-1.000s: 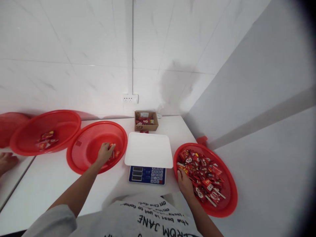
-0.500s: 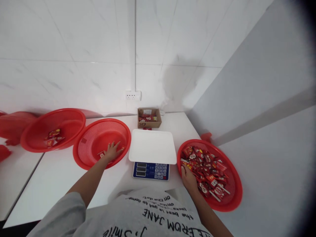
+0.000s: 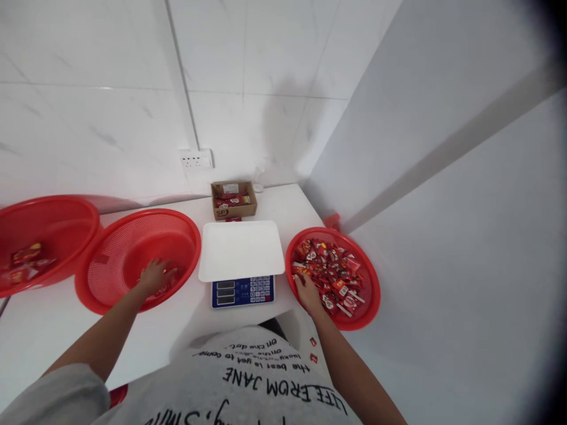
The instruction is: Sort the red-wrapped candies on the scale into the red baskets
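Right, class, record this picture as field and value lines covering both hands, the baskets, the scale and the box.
Right hand: in the right basket, at red packets near its left rim; grip unclear
Left hand: in the middle basket, near blurred packets; grip unclear
Left basket: cut off by picture edge, some packets inside
Scale: between middle and right baskets, white plate above blue panel
Box: cardboard, beyond the scale, red packets inside

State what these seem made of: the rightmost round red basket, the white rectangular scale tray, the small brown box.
Rightmost round red basket: probably satiny plastic; evenly coloured, smooth rim.
White rectangular scale tray: smooth plastic or coated metal, unclear; uniformly white.
Small brown box: likely matte cardboard; thin walls, printed front.
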`<state>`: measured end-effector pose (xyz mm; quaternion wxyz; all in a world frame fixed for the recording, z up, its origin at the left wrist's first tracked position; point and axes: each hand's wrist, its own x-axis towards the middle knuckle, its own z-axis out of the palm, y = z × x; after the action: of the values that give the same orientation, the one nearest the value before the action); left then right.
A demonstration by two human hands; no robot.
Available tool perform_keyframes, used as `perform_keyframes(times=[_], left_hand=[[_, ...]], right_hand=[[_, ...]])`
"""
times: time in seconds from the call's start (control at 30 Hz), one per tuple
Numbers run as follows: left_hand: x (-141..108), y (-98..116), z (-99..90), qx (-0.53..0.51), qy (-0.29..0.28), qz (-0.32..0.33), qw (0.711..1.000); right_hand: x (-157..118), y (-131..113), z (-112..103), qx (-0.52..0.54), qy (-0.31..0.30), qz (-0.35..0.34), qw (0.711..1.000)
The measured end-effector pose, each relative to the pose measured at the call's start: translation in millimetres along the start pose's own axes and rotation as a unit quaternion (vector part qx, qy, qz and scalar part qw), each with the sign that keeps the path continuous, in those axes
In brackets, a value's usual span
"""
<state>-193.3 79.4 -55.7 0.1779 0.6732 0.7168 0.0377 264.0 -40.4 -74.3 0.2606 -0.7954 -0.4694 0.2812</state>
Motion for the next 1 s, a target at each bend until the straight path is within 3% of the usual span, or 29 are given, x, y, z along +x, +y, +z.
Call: perform_keyframes(times=[0.1, 0.17, 0.23, 0.3, 0.4, 0.5, 0.63, 0.83, 1.0], left_hand=[[-12, 23, -12.4, -0.002, 0.077, -0.006, 0.997], [-24, 49, -15.9, -0.036, 0.16, 0.012, 0.986], [-41, 82, -13.1, -0.07, 0.205, 0.047, 0.975], [-60, 117, -3.8, -0.094, 0.186, 0.099, 0.973], [-89, 167, 18.9, -0.124, 0.112, 0.185, 0.968], [-109, 200, 43.2, -0.143, 0.046, 0.229, 0.962], [-118, 219, 63.3, -0.158, -0.003, 0.232, 0.96], [-116, 233, 63.4, -0.177, -0.022, 0.18, 0.967], [-121, 248, 61.8, -0.185, -0.036, 0.167, 0.968]], right_hand=[[9, 8, 0, -0.018, -0.009, -0.002, 1.0], [15, 12, -1, -0.032, -0.023, -0.012, 0.999], [19, 16, -4, -0.057, -0.045, -0.016, 0.997], [23, 19, -6, -0.112, -0.08, 0.001, 0.99], [26, 24, -8, -0.208, -0.126, 0.02, 0.97], [28, 27, -10, -0.24, -0.131, -0.013, 0.962], [28, 34, -20, -0.238, -0.136, -0.077, 0.959], [29, 48, -34, -0.159, -0.16, -0.134, 0.965], [37, 47, -47, 0.001, -0.112, -0.086, 0.99]])
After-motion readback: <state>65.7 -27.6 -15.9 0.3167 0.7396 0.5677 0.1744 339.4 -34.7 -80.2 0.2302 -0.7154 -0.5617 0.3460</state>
